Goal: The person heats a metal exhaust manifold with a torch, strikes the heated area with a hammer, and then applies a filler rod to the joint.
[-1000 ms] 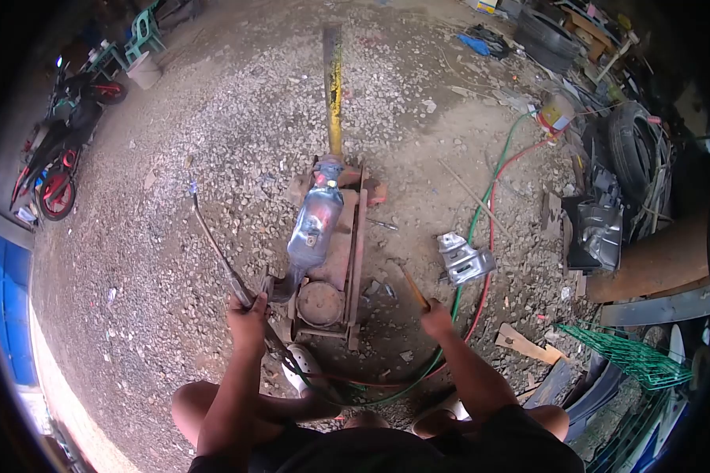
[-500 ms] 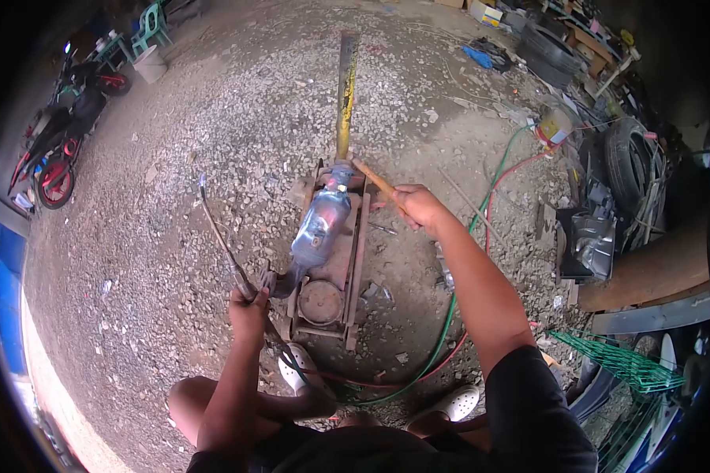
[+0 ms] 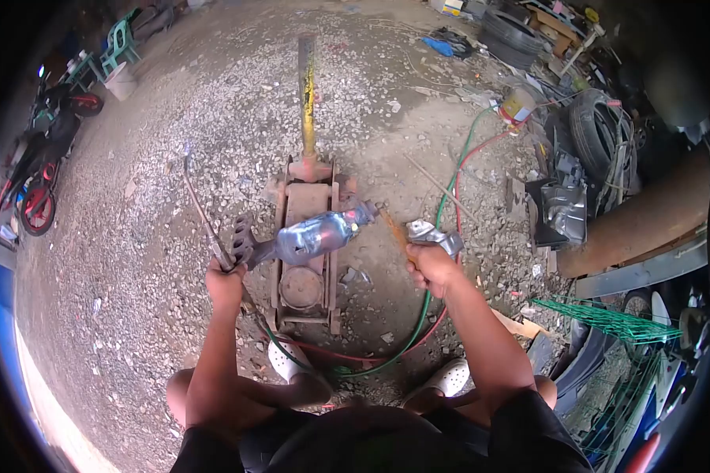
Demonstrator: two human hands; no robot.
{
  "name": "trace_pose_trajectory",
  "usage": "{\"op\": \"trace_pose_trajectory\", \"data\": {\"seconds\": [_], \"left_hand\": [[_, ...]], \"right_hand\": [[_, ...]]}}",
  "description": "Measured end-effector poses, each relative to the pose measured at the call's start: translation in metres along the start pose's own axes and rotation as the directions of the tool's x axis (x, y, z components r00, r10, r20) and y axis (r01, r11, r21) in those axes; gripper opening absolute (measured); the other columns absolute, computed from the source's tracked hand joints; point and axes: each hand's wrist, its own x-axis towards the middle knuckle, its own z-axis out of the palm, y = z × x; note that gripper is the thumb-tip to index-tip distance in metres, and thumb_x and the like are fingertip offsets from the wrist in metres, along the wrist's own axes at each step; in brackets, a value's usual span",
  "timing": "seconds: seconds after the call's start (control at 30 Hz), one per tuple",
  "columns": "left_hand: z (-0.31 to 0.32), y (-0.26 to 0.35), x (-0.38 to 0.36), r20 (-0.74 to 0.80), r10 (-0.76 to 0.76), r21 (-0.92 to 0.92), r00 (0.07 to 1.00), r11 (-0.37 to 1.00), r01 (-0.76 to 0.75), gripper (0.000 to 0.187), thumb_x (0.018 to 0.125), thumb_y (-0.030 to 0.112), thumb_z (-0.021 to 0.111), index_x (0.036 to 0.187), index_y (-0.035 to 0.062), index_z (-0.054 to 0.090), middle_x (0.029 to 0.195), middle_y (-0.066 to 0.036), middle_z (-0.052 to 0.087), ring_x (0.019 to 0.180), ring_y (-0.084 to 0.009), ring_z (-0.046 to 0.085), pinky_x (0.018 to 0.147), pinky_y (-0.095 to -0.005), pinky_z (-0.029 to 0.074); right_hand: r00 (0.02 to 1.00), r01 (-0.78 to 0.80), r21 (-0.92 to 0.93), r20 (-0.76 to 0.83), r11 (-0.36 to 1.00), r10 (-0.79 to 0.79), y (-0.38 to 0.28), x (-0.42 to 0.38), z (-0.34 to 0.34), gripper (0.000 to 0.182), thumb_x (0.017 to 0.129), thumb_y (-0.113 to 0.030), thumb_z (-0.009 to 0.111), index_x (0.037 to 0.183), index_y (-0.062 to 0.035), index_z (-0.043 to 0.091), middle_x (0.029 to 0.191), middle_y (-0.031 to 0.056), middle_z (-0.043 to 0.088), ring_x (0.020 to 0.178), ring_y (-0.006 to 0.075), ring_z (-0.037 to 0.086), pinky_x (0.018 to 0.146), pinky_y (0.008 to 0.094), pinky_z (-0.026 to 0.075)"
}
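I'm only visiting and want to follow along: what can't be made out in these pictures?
All in the head view:
- The left hand's palm: turned away, behind its fingers.
- Whether the torch is lit: its tip is too small and blurred.
- The wooden-handled tool's working end: small and blurred.
- The floor jack's middle: behind the metal canister.
- The motorcycle's details: lost in shadow.

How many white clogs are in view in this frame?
2. One clog is just below the near end of the jack; the other clog is farther to the right. Both are worn on feet.
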Motion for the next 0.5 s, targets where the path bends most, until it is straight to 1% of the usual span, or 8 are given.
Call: {"op": "trace_pose_trajectory", "data": {"seconds": [0.07,0.13,0.23,0.3,0.33,0.37,0.43,0.5], "left_hand": [[0.000,0.001,-0.004,-0.013,0.030,0.020,0.999,0.999,-0.030,0.024,0.087,-0.004,0.084,0.105,0.0023,0.068,0.094,-0.002,0.071,0.084,-0.0158,0.065,0.078,-0.0340,0.054],[-0.008,0.009,0.000,-0.008,0.103,-0.084,0.995,0.991,-0.103,0.024,0.086,0.002,0.085,0.105,0.0023,0.069,0.090,-0.005,0.072,0.080,-0.0166,0.065,0.076,-0.0363,0.054],[-0.011,0.035,0.025,0.090,0.058,-0.031,0.994,0.998,-0.055,0.024,0.088,0.001,0.083,0.105,0.0024,0.067,0.091,-0.004,0.070,0.079,-0.0167,0.064,0.075,-0.0366,0.053],[0.006,0.047,0.053,0.089,0.058,0.038,0.994,0.997,-0.061,0.024,0.088,0.000,0.083,0.105,0.0026,0.067,0.092,-0.004,0.070,0.079,-0.0164,0.063,0.074,-0.0363,0.053],[0.015,0.047,0.069,0.081,0.054,0.099,0.995,0.993,-0.062,0.023,0.089,0.000,0.083,0.105,0.0027,0.066,0.092,-0.004,0.070,0.079,-0.0161,0.063,0.074,-0.0360,0.052],[0.022,0.047,0.084,0.093,0.062,0.103,0.994,0.992,-0.071,0.023,0.089,0.000,0.083,0.105,0.0027,0.066,0.092,-0.004,0.070,0.079,-0.0161,0.063,0.074,-0.0360,0.052],[0.036,0.037,0.115,0.117,0.086,-0.032,0.989,0.996,-0.083,0.023,0.090,0.001,0.082,0.106,0.0028,0.065,0.093,-0.005,0.070,0.079,-0.0162,0.063,0.072,-0.0365,0.052],[0.048,0.040,0.133,0.133,0.059,-0.065,0.989,0.997,-0.050,0.022,0.091,-0.001,0.081,0.105,0.0030,0.064,0.094,-0.006,0.071,0.079,-0.0165,0.065,0.070,-0.0357,0.053]], "right_hand": [[0.997,-0.079,0.047,-0.003,0.996,0.080,0.016,-0.013,-0.010,0.018,0.116,-0.028,0.053,0.117,-0.0111,0.059,0.079,0.0015,0.055,0.055,0.0125,0.043,0.050,0.0324,0.034],[0.993,-0.114,0.070,0.027,0.991,0.113,0.015,-0.033,-0.017,0.017,0.116,-0.027,0.053,0.116,-0.0108,0.059,0.080,0.0018,0.055,0.055,0.0123,0.043,0.050,0.0326,0.034],[0.985,-0.152,0.079,0.091,0.985,0.145,0.015,-0.024,-0.028,0.017,0.115,-0.025,0.054,0.116,-0.0087,0.059,0.081,0.0030,0.056,0.054,0.0119,0.042,0.049,0.0333,0.034],[0.985,-0.169,-0.005,0.018,0.986,0.169,0.011,0.000,-0.026,0.019,0.114,-0.024,0.055,0.111,-0.0066,0.060,0.082,0.0034,0.058,0.052,0.0118,0.043,0.048,0.0335,0.035],[0.985,-0.170,-0.060,-0.019,0.984,0.169,0.008,0.009,-0.022,0.021,0.112,-0.023,0.055,0.105,-0.0041,0.063,0.079,0.0048,0.060,0.055,0.0129,0.048,0.049,0.0345,0.037],[0.985,-0.170,-0.046,-0.023,0.984,0.169,0.007,0.015,-0.020,0.021,0.112,-0.023,0.055,0.105,-0.0041,0.063,0.079,0.0048,0.060,0.055,0.0129,0.048,0.049,0.0345,0.037],[0.989,-0.138,-0.215,-0.084,0.967,0.122,0.003,0.023,-0.015,0.022,0.115,-0.027,0.055,0.110,-0.0067,0.062,0.076,0.0029,0.058,0.053,0.0135,0.047,0.046,0.0362,0.036],[0.990,-0.125,-0.198,-0.089,0.972,0.109,0.005,0.035,-0.018,0.023,0.115,-0.027,0.055,0.110,-0.0059,0.063,0.075,0.0035,0.058,0.053,0.0140,0.048,0.046,0.0366,0.036]]}}
